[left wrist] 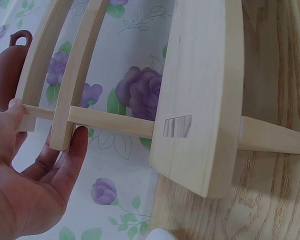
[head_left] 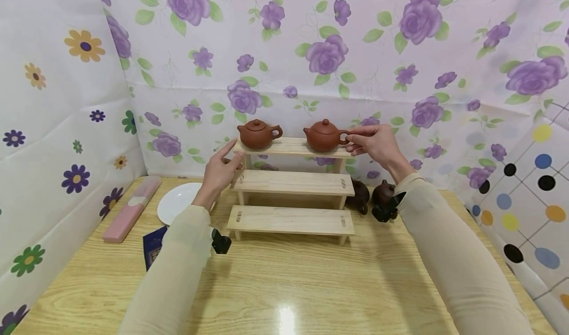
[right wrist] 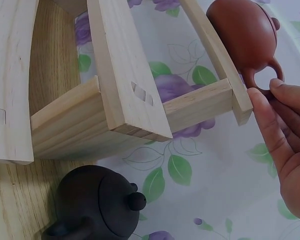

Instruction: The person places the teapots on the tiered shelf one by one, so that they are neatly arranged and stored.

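Observation:
A three-tier wooden display stand point(head_left: 291, 182) stands on the table, two reddish-brown clay teapots on its top board. My right hand point(head_left: 378, 145) pinches the handle of the right teapot point(head_left: 324, 137) between thumb and fingers, at the board's right end. In the right wrist view the thumb tip lies on the handle loop, the teapot point(right wrist: 247, 35) sitting against the board. At the opposite end, my left hand point(head_left: 218, 174) grips the top board's left edge, thumb in front and fingers behind. Just beside it sits the left teapot point(head_left: 256, 136), spout to the left.
Two dark teapots, one point(head_left: 359, 195) partly hidden behind the stand and another point(head_left: 383, 195) by my right wrist, stand on the table. At left lie a white plate point(head_left: 175, 201), a pink case point(head_left: 129, 216) and a dark blue packet point(head_left: 152, 246). Floral cloth point(head_left: 284, 38) hangs behind.

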`<move>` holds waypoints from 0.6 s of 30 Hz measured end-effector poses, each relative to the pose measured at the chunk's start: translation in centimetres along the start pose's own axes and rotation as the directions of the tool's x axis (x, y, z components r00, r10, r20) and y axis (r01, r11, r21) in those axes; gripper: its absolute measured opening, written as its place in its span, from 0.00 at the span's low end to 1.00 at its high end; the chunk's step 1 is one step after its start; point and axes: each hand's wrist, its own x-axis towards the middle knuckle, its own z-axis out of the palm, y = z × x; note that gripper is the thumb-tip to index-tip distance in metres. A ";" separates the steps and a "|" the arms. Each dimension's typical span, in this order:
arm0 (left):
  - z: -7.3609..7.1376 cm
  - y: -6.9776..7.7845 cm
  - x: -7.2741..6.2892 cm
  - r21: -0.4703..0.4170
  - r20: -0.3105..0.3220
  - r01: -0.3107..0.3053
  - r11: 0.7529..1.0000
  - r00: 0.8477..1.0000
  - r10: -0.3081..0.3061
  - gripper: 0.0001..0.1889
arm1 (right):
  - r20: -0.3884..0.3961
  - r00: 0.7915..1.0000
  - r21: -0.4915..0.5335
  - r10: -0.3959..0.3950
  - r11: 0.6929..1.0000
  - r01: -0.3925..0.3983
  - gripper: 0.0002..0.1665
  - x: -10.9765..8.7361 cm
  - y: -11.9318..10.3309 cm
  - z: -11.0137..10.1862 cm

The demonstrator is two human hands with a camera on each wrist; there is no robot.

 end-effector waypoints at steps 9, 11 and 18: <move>0.0 0.1 -0.1 0.006 -0.005 -0.003 1.000 1.000 0.003 0.32 | -0.019 1.000 -0.100 -0.009 0.995 0.007 0.20 -0.1 0.1 -0.1; 0.0 0.1 -0.1 0.007 -0.006 -0.003 1.000 1.000 0.003 0.31 | -0.018 1.000 -0.100 -0.010 0.995 0.008 0.20 -0.1 0.0 -0.1; 0.0 0.2 -0.2 0.009 -0.008 0.003 1.000 1.000 -0.003 0.31 | 0.003 1.000 -0.106 -0.009 0.994 0.010 0.22 -0.2 -0.1 -0.3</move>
